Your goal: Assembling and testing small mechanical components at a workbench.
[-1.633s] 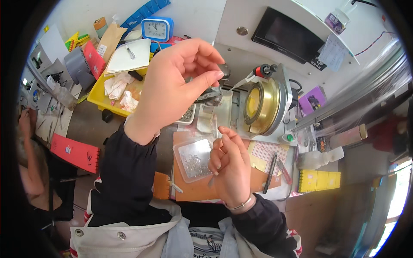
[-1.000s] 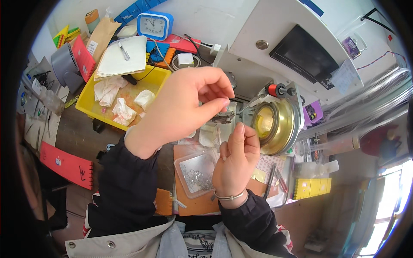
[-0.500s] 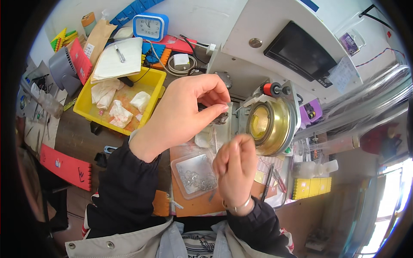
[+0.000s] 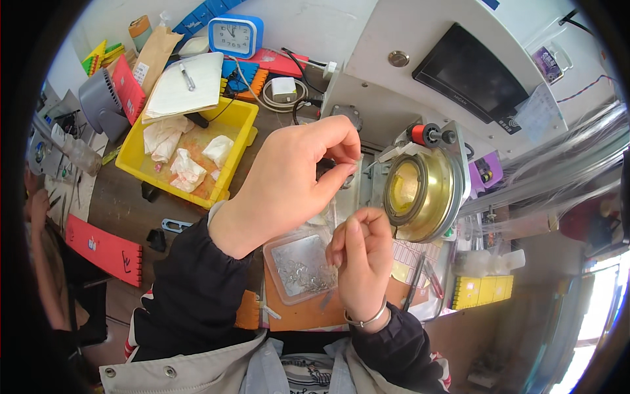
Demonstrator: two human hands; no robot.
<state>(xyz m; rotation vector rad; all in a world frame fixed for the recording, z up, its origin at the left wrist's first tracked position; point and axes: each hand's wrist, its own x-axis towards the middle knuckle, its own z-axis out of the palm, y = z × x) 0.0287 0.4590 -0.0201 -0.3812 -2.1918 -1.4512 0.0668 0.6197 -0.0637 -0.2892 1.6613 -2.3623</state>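
My left hand is raised in front of the machine, thumb and index finger pinched together at the tips. Whatever that pinch holds is too small to make out. Lower and to its right, my right hand has its fingers curled against the thumb; their contents, if any, cannot be seen. Beneath the hands, a clear plastic box contains many small metal hooks or wire pieces. Just right of the hands sits a brass-coloured wheel on the machine, with a red spool above it.
At left stands a yellow tray with crumpled tissues and a notebook. Pliers lie right of the box. A dark screen faces me, strands hang at right, and another person's arm shows at the far left.
The whole view has shifted slightly. My right hand's fingers have turned and loosened a little, while my left hand keeps its pinch. Another person's arm has appeared at the left edge.
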